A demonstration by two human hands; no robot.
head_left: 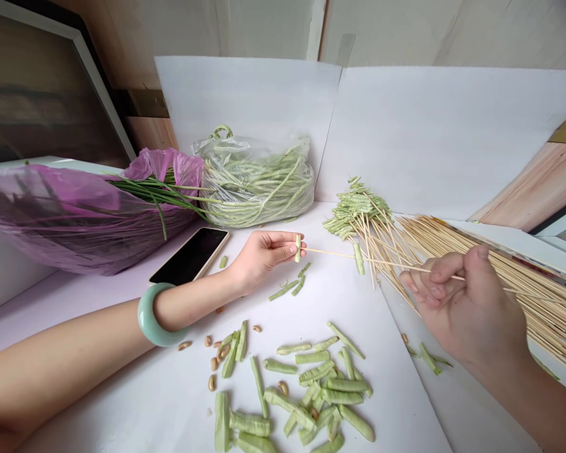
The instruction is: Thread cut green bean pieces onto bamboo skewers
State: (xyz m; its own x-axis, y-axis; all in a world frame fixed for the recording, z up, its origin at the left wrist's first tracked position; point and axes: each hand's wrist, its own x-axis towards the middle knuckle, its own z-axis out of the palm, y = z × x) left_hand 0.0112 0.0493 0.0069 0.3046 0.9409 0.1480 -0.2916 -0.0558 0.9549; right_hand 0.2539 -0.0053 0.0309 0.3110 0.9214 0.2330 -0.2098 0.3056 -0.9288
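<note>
Now, near the centre of the view, a short piece of pale green bean (297, 248), upright, pinched firmly between thumb and fingertips of the left hand (264, 255), with a wide, smooth green bangle (156, 314) around that wrist. Coming in from 3 o'clock, a thin bamboo skewer (339, 253), gripped in the closed right hand (469, 308), its tip at the bean piece; whether through the bean or only touching, impossible to tell. Just beyond the skewer at 1 o'clock, a bunch of sticks threaded with folded beans (358, 207). Farther right, a heap of loose skewers (523, 296), partly behind the right hand and cut off by the frame. At 6 o'clock on white paper (179, 402), smooth bean pieces (321, 390) and small tan seeds (212, 358). At 11 o'clock, a crinkled clear bag of long beans (255, 182); toward 10 o'clock, a purple plastic bag (75, 217) and a dark-screened phone (191, 255).
</note>
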